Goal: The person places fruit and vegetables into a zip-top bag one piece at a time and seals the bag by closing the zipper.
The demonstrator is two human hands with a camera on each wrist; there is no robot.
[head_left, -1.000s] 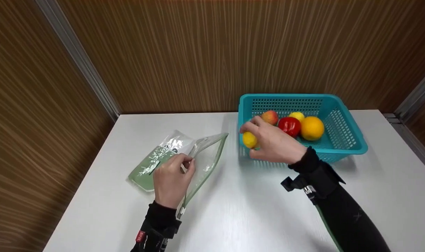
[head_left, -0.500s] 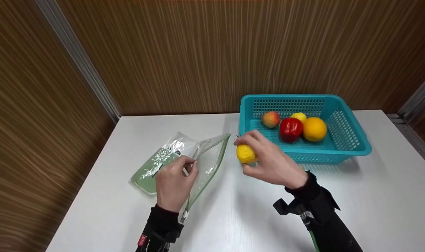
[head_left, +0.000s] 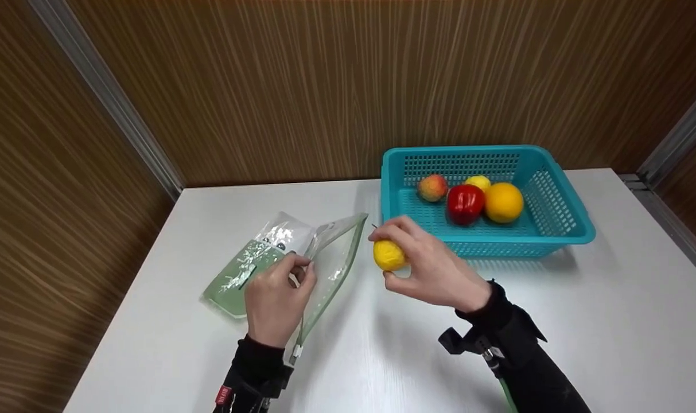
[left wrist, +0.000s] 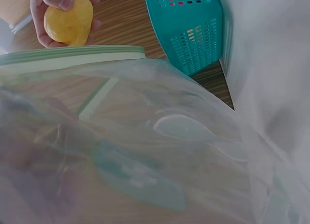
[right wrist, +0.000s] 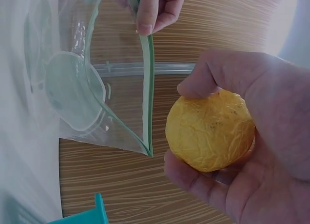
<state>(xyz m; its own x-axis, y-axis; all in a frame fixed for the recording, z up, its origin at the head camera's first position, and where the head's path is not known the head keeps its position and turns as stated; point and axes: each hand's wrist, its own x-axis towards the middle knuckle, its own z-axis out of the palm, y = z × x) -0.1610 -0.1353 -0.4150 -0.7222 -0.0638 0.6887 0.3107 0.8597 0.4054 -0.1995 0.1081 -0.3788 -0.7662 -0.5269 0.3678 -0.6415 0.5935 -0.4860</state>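
My left hand [head_left: 279, 298] pinches one edge of the mouth of a clear zipper bag [head_left: 330, 281] with a green rim and a green printed part. The bag lies on the table with its mouth spread apart, facing right. Between the thumb and fingers of my right hand [head_left: 434, 267] is a round yellow fruit [head_left: 388, 255] with a wrinkled skin and a thin dark stem. It hangs above the table, just right of the bag's mouth and apart from it. In the right wrist view, the fruit [right wrist: 210, 132] faces the bag's green rim [right wrist: 148, 88].
A turquoise basket [head_left: 520, 248] stands at the back right. It holds a red apple [head_left: 465, 204], an orange [head_left: 504, 202], a small red-yellow fruit [head_left: 432, 187] and another yellow fruit [head_left: 478, 182]. A wood-grain wall [head_left: 279, 92] rises behind the white table [head_left: 370, 367].
My right hand has lifted the yellow fruit out of the basket and moved it left and nearer to me. The left hand keeps its pinch on the bag's edge.
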